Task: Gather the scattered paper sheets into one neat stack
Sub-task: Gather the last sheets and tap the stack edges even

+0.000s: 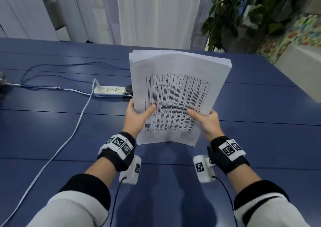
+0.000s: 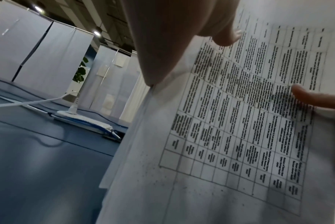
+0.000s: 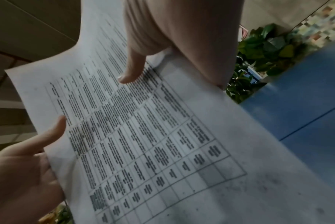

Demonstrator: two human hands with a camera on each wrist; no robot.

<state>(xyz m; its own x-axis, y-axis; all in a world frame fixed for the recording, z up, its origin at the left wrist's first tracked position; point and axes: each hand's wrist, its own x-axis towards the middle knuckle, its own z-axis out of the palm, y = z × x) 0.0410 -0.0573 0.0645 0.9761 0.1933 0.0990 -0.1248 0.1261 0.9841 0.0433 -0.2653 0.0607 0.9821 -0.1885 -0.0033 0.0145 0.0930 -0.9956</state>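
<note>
Setting: White curtains (image 1: 156, 13) hung beyond the far edge of a dark blue table (image 1: 52, 131), with a leafy plant (image 1: 251, 14) off past the right hand.

Paper stack: the sheets were already gathered into one thick paper stack (image 1: 177, 80), held up off the table between both hands and tilted so its printed grid faced the person. Its near short edge hung free just ahead of the wrists; no loose sheets showed on the table in any view.

Left hand: the left hand (image 1: 137, 117) grasped the stack's left long edge, thumb laid across the top sheet, the fingers out of sight behind the pages.

Right hand: the right hand (image 1: 207, 120) clasped the opposite long edge the same way, thumb on the print, fingers hidden beneath.

Why held so: gripping both long edges low down probably squared the sides while leaving the ends free to be tapped level. The far corner by the left hand showed edges slightly fanned, so the stack was likely not yet neat.

Stage: gathering looked finished; aligning and setting the stack down seemed to remain.

Beyond the left hand: a white power strip (image 1: 109, 90) lay on the table just past the left fingers, with a white cable (image 1: 57, 150) running back toward the person and thin blue wires (image 1: 34, 87) trailing farther left.

Risk: setting the stack down there could catch the strip.
</note>
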